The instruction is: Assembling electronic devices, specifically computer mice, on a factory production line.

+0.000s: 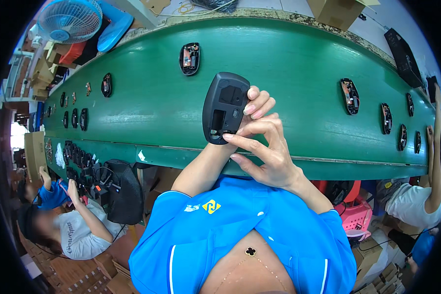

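- I see a black mouse off the belt, up in front of the person's chest, its recessed underside turned toward the face and its long axis running roughly twelve to six.
- The left hand is curled round the mouse from behind: the forearm rises from seven o'clock, and the fingertips close on the mouse's three o'clock edge.
- The right hand comes in from five o'clock, fingers loosely bent, with the mouse at its ten o'clock. Its index tip touches the near end, by the open slot; the thumb stands apart below. Whether something small sits under that fingertip, I can't tell.
- Out from the mouse, one opened mouse lies on the belt at eleven o'clock, another at three, well apart from the hands.
- More dark shells lie toward nine.
- A blue fan stands at ten, beyond the belt.
- Toward eight, a co-worker in a white shirt sits beside the line.
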### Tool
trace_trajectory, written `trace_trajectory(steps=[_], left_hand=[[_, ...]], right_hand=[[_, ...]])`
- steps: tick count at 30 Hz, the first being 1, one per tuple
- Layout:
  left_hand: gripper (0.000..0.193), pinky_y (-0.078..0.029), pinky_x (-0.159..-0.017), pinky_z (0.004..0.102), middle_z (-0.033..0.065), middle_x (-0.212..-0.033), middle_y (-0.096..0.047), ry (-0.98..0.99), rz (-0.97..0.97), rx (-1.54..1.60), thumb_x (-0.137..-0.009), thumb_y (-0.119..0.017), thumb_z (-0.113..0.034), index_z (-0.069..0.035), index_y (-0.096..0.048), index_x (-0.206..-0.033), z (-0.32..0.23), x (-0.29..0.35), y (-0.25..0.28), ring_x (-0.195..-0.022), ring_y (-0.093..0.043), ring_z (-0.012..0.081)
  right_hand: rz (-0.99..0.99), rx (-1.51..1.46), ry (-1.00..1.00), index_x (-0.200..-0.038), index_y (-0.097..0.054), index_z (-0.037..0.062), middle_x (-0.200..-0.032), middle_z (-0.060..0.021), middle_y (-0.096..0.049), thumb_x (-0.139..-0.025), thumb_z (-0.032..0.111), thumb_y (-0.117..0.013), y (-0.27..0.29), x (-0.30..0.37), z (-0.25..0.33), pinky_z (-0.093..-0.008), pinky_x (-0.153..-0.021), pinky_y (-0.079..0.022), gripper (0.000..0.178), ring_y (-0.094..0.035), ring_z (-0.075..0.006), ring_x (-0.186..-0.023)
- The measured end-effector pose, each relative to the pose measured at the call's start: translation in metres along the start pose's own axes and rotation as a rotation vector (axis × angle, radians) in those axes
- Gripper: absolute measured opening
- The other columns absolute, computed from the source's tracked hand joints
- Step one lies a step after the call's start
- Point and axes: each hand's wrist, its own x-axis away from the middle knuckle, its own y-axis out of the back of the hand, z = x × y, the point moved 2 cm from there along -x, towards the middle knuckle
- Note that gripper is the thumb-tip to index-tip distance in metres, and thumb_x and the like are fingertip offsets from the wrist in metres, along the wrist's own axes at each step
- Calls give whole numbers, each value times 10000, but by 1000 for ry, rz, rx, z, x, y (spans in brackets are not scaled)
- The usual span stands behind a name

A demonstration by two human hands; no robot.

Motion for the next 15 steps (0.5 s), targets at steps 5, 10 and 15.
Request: trace_trajectory(steps=[5, 10, 15], left_hand=[[383, -428, -818, 310, -20, -866, -614, 18, -11, -8, -820, -758, -257, -114, -611, -1144, -4, 3, 2, -863, -551, 131], [386, -431, -821, 312, -17, -874, -617, 9, -20, -22, -817, -764, -263, -116, -610, -1139, -5, 5, 3, -874, -551, 133], [339, -431, -817, 313, -12, -874, -611, 11, -17, -44, -851, -729, -247, -111, -607, -1137, -5, 4, 0, -877, -546, 138]], right_hand=[[-9, 0, -3, -1184, -710, 125, -1086, -61, -565, -818, 87, -743, -2, -1, 1, -332, -882, -469, 370, -501, -221, -999], [-35, -20, 2, -1169, -717, 124, -1081, -61, -565, -812, 78, -742, -4, 0, -1, -330, -878, -468, 361, -507, -220, -986], [-41, -19, 5, -1155, -722, 122, -1073, -62, -574, -804, 70, -740, -3, 0, -1, -330, -875, -464, 354, -514, -218, -972]])
